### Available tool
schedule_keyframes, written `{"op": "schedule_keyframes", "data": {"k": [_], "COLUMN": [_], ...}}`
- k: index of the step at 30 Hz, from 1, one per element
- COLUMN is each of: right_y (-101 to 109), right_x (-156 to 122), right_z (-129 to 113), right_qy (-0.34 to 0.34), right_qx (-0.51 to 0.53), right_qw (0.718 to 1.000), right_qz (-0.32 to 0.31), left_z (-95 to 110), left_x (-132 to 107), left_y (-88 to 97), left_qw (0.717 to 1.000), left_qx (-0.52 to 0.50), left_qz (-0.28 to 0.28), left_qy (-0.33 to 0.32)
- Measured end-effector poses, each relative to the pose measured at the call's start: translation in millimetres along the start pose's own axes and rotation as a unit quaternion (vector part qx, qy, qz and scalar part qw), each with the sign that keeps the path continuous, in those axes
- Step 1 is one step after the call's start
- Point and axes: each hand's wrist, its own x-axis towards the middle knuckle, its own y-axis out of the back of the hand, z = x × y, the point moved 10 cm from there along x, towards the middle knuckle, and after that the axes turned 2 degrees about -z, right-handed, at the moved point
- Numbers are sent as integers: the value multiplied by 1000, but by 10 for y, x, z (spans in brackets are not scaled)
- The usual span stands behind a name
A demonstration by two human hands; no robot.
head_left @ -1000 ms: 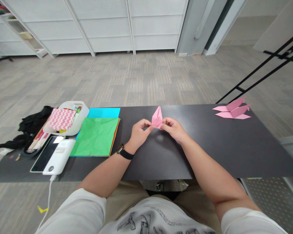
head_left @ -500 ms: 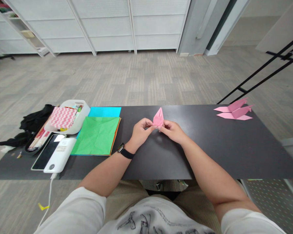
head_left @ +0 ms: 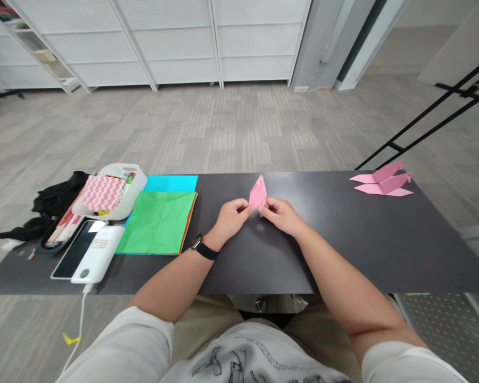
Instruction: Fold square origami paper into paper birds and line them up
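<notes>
A pink folded paper shape [head_left: 258, 192] points away from me above the middle of the black table [head_left: 343, 239]. My left hand [head_left: 232, 218], with a black watch on the wrist, pinches its near end from the left. My right hand [head_left: 280, 214] pinches the same end from the right. Both hands have their fingertips pressed together on the paper. The lower part of the paper is hidden between my fingers.
Green paper sheets [head_left: 157, 222] lie over a blue sheet [head_left: 171, 183] to the left. Further left are a white tray [head_left: 114, 192] with patterned paper, a phone [head_left: 74, 255], a white power bank [head_left: 98, 254] and black cloth [head_left: 51, 197]. Two finished pink paper figures [head_left: 383, 180] sit far right.
The pink paper shape has narrowed as my fingers pressed its sides together, and my hands have closed in slightly on it. The camera view shifted a little.
</notes>
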Motion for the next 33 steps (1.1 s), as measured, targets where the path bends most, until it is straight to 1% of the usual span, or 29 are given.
{"op": "schedule_keyframes", "data": {"k": [2, 10, 17, 21, 28, 31, 33], "right_y": [-21, 18, 49, 40, 104, 142, 163], "right_x": [-2, 0, -17, -16, -12, -18, -28], "right_z": [1, 17, 9, -3, -120, -187, -228], "right_qy": [-3, -7, -9, -3, 41, 68, 89], "right_qx": [-4, -26, -33, -39, -51, -89, -121], "right_qw": [1000, 1000, 999, 999, 997, 992, 987], "right_qz": [-10, -1, 2, 3, 44, 55, 63], "left_z": [-8, -24, -7, 26, 88, 94, 108], "left_x": [6, 13, 3, 4, 10, 2, -9], "left_y": [5, -5, -33, -33, 52, 42, 43], "left_qw": [1000, 1000, 1000, 1000, 998, 997, 997], "left_qx": [15, 26, -7, 3, 41, 54, 38], "left_qz": [1, -9, -23, -27, 3, 6, 11], "left_qy": [-1, 2, -2, -8, -46, -59, -71]}}
